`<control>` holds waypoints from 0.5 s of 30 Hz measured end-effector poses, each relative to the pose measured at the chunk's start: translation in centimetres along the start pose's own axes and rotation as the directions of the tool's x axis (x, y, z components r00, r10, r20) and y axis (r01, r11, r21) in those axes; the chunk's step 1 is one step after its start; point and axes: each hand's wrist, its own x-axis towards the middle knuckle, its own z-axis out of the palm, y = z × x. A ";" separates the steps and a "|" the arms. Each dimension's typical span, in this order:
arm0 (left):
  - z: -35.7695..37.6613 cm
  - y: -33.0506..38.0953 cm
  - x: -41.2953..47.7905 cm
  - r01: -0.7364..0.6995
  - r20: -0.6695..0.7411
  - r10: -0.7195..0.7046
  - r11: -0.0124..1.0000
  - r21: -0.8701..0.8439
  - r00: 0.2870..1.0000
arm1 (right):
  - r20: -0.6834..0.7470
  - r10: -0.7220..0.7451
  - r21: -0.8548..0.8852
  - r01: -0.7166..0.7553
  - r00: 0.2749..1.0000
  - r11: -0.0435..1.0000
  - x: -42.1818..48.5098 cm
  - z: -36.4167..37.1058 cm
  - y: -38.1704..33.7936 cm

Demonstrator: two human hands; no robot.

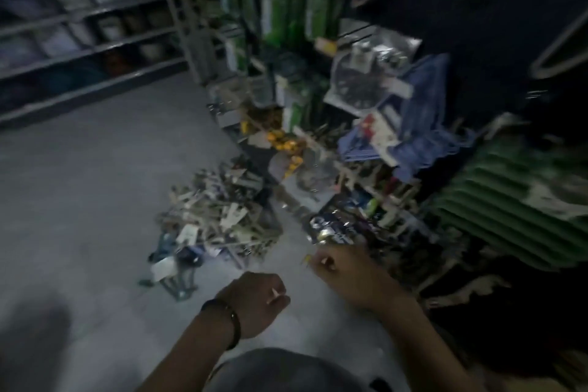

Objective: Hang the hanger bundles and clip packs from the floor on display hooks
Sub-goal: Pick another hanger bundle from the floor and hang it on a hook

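Taking twelve o'clock as straight ahead of the person, both hands hover low over the grey floor [95,184]. The left hand [254,302], a dark bracelet [234,326] on its wrist, shows its back with the fingers curled under. The right hand [339,267] is curled too, with a small yellowish speck at its fingertips. The frame is dim and smeared, so I cannot tell whether either hand grips anything. The task's goods are still on the ground. A loose heap of clip packs [219,219], pale pegs on card backings lying at every angle, sits at about eleven o'clock from the left hand and near it. A few dark glossy packs [334,227] lie just beyond the right hand at twelve o'clock. A blue hanger bundle [413,137] rests farther off at one o'clock. A green hanger bundle [515,210] lies at two o'clock from the right hand, its ribs seeming to run from ten towards four. Grey shelving [79,41] fills the far ten o'clock corner. The display hooks cannot be made out in the dark upper right. By my reading the right hand is nearer the glossy packs and both bundles, and the left is nearer the peg heap.
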 end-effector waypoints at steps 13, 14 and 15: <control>-7.4 -22.9 -4.5 0.220 -0.184 -0.265 0.947 -0.233 0.946 | 0.315 -0.019 -0.085 0.048 0.949 0.995 17.4 12.9 -15.6; -8.3 -23.7 -3.7 0.228 -0.195 -0.274 0.946 -0.230 0.942 | 0.318 -0.022 -0.114 0.061 0.948 0.992 19.1 13.0 -16.0; -9.5 -24.2 -2.9 0.254 -0.201 -0.317 0.925 -0.284 0.927 | 0.321 -0.024 -0.128 0.069 0.947 0.989 21.0 13.1 -16.2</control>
